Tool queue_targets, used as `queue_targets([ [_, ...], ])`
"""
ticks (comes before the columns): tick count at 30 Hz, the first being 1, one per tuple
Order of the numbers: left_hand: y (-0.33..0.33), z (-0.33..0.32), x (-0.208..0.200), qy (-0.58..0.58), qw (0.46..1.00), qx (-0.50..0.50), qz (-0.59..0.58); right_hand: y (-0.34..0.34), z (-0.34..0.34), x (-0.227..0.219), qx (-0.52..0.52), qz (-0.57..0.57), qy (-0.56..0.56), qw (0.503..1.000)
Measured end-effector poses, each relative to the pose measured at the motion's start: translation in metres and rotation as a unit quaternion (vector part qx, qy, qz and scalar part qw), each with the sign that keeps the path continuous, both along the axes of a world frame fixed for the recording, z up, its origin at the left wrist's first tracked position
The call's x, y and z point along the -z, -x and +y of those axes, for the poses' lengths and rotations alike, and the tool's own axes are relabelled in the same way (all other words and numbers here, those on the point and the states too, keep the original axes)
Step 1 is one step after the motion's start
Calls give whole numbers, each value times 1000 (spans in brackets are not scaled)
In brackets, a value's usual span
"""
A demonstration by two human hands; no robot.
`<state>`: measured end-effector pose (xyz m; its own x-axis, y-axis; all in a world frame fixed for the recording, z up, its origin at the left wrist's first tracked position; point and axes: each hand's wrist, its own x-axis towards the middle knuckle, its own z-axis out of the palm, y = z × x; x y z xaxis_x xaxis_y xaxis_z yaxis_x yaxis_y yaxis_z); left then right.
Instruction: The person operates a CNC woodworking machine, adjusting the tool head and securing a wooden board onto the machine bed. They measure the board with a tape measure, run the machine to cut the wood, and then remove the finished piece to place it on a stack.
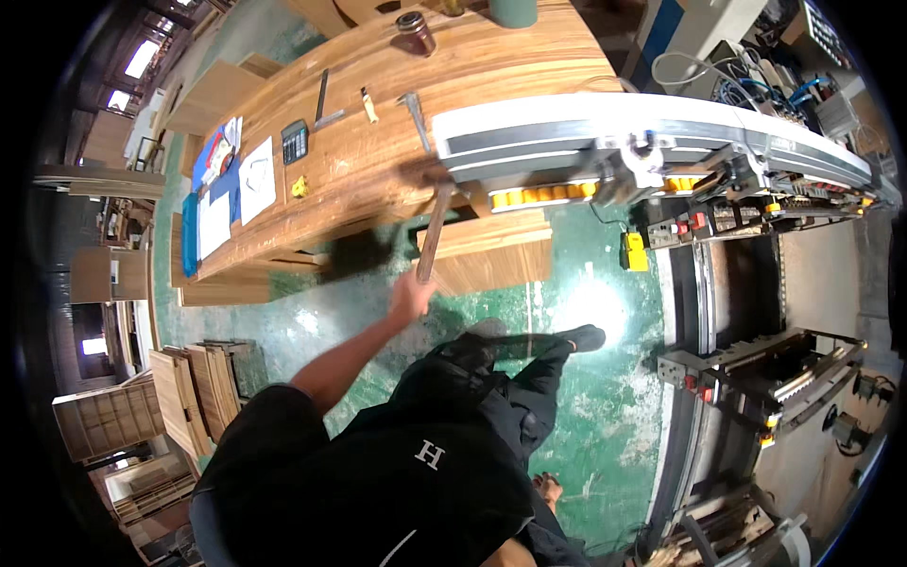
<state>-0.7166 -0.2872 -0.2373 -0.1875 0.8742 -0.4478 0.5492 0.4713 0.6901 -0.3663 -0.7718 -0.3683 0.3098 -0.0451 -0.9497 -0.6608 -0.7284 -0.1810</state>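
Observation:
My left hand [410, 299] is closed round the wooden handle of a hammer [434, 236], held up over the floor in front of me. The hammer's dark head is at the edge of the wooden workbench [378, 175], beside the end of a long metal machine rail [529, 132]; whether it touches either is unclear. My right hand [547, 489] hangs low by my right side, its fingers loosely bent and apart, with nothing visible in them. Below the hammer head stands a stack of wooden boards [491, 257].
On the bench lie a calculator [295, 142], a square [323, 99], a caliper [414, 118], papers [257, 180] and a dark jar [416, 34]. A yellow pedal box [634, 252] sits on the green floor [605, 416]. Machine frames [756, 369] line the right; wooden panels [179, 402] lean at left.

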Motion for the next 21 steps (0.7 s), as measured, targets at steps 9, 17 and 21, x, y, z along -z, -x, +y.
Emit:
queue_targets([
  [9,20,190,41,-20,994,-40,-103,116,11,-89,-30,-177,-165,970],
  [17,-45,140,41,-293,873,362,147,241,-107,-95,121,-362,-90,920],
  [21,15,-77,71,13,869,488,-83,363,-200,-110,201,-370,31,907],
])
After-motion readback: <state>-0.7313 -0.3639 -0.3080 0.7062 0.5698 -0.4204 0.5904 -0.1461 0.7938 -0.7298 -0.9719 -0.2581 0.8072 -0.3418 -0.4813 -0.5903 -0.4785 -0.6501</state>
